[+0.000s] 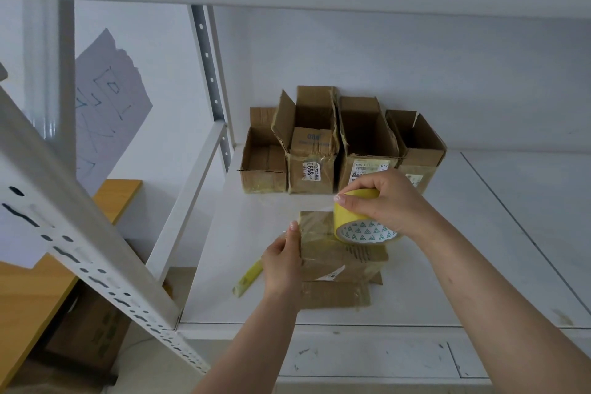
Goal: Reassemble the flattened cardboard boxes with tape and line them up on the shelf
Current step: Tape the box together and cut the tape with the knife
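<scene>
**Tape roll over box at frame centre**

The right hand (388,201) grips the yellow tape roll (358,217), resting on the far top edge of the cardboard box (339,257) at lower centre. The left hand (283,261) clasps the box's left side. Four open boxes (339,144) line the shelf (479,233) behind, mid-frame.

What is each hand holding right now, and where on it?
Right hand grips the yellow tape roll around its outer rim. Left hand holds the brown cardboard box by its left edge.
</scene>
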Tool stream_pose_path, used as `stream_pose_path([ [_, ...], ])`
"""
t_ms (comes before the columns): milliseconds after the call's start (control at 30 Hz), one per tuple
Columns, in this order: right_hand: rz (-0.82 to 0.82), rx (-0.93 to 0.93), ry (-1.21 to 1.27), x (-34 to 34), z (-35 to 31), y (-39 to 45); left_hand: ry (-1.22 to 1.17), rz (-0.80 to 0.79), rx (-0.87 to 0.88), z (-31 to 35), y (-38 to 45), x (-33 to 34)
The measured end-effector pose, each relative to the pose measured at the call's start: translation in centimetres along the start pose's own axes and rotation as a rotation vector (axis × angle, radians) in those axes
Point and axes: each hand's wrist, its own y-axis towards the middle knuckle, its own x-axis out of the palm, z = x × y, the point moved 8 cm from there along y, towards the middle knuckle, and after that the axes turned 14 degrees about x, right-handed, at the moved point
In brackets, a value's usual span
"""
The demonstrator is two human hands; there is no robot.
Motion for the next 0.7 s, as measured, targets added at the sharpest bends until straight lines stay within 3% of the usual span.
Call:
stream_pose_path([
  [100,-0.003,-0.006,0.006,-0.1,0.0,-0.1,-0.052,0.054,-0.043,-0.7,0.4,-0.4],
  [400,-0.009,0.002,-0.002,0.2,0.4,-0.1,0.043,-0.026,-0.02,-1.4,1.3,-0.4],
  [700,-0.031,-0.011,-0.085,1.1,0.4,0.1,0.324,-0.102,0.191,1.8,2.3,-1.4],
])
